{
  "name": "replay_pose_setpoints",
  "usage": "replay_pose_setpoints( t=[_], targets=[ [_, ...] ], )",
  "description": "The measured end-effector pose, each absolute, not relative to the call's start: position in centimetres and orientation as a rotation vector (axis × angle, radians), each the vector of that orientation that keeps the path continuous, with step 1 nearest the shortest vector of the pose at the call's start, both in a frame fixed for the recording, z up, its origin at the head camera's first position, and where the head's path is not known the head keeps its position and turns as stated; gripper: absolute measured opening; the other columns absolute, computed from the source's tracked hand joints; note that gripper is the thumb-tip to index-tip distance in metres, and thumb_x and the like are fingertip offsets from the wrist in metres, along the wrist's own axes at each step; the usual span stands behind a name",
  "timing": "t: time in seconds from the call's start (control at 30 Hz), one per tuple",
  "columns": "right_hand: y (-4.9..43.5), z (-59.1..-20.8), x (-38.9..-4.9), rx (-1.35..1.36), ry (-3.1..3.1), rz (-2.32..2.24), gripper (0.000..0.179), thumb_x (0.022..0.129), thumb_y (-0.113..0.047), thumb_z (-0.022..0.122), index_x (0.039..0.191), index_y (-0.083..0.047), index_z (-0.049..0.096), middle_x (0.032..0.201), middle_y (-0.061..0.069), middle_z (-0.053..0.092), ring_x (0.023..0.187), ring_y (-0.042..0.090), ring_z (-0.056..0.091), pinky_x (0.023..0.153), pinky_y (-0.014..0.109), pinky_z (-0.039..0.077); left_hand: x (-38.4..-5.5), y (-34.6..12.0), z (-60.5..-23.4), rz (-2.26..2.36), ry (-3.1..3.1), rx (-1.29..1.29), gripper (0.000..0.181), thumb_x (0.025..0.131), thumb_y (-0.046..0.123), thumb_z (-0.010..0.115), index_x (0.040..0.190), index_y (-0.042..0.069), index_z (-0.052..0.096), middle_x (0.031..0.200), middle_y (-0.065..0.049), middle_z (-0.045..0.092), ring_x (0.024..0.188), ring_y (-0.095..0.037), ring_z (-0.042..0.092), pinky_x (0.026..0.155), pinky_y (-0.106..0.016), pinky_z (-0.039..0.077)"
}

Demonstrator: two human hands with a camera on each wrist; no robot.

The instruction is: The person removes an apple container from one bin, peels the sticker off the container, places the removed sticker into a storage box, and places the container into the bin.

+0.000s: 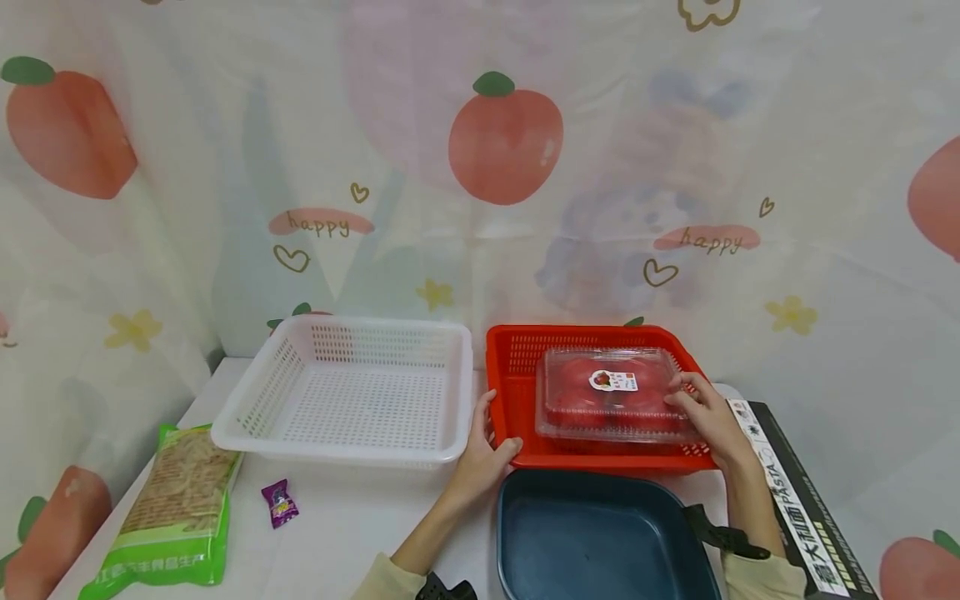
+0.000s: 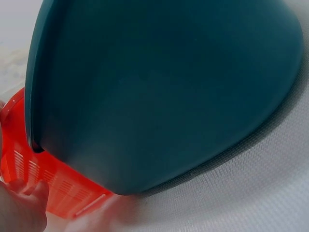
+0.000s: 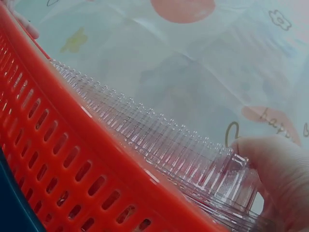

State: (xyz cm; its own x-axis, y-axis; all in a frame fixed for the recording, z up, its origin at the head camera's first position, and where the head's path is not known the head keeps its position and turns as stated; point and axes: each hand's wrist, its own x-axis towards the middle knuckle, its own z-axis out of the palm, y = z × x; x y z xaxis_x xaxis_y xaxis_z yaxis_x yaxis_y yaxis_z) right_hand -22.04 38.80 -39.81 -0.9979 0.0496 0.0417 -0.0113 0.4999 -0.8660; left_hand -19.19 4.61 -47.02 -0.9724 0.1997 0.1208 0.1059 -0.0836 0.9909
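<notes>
A clear plastic clamshell box [image 1: 613,398] of red fruit, with a small white label on its lid, lies partly within the red plastic basket [image 1: 517,454]. My right hand [image 1: 705,412] grips the box's right end, thumb on top. In the right wrist view the ribbed side of the clear box [image 3: 159,140] rises above the basket's rim, and the thumb presses its corner. At the basket's left front corner, my left hand [image 1: 483,450] holds the rim, fingers outside and thumb along the front. The left wrist view catches only part of that hand [image 2: 24,208].
A dark blue basin [image 1: 600,533] stands just in front of the red basket. To the left is a white slotted basket [image 1: 360,408]. A green-and-clear food packet [image 1: 176,508] and a purple wrapped candy [image 1: 280,503] lie nearby. A long black-and-white box [image 1: 802,500] lies at right.
</notes>
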Motion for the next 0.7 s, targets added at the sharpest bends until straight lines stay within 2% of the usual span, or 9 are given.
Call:
replay_pose_setpoints(
  t=[0.3, 0.7],
  targets=[
    [38.83, -39.77, -22.06, -0.044, -2.605, 1.627, 0.022, 0.099, -0.034, 0.052, 0.116, -0.021, 0.051, 0.115, -0.011, 0.044, 0.095, 0.007, 0.052, 0.076, 0.024, 0.056, -19.23, 4.55, -46.93, 2.251, 2.074, 0.381, 0.087, 0.084, 0.015, 0.067, 0.151, 0.034, 0.016, 0.146, -0.003, 0.039, 0.13, -0.036, 0.044, 0.094, -0.04, 0.053],
    [38.64, -39.88, -21.8, -0.046, -2.566, 1.63, 0.024, 0.098, -0.035, 0.053, 0.116, -0.019, 0.051, 0.112, -0.013, 0.046, 0.092, 0.004, 0.055, 0.075, 0.023, 0.056, -19.27, 4.52, -47.23, 2.248, 2.074, 0.356, 0.088, 0.083, 0.017, 0.069, 0.15, 0.036, 0.016, 0.146, -0.003, 0.039, 0.129, -0.036, 0.044, 0.091, -0.039, 0.055]
  ],
)
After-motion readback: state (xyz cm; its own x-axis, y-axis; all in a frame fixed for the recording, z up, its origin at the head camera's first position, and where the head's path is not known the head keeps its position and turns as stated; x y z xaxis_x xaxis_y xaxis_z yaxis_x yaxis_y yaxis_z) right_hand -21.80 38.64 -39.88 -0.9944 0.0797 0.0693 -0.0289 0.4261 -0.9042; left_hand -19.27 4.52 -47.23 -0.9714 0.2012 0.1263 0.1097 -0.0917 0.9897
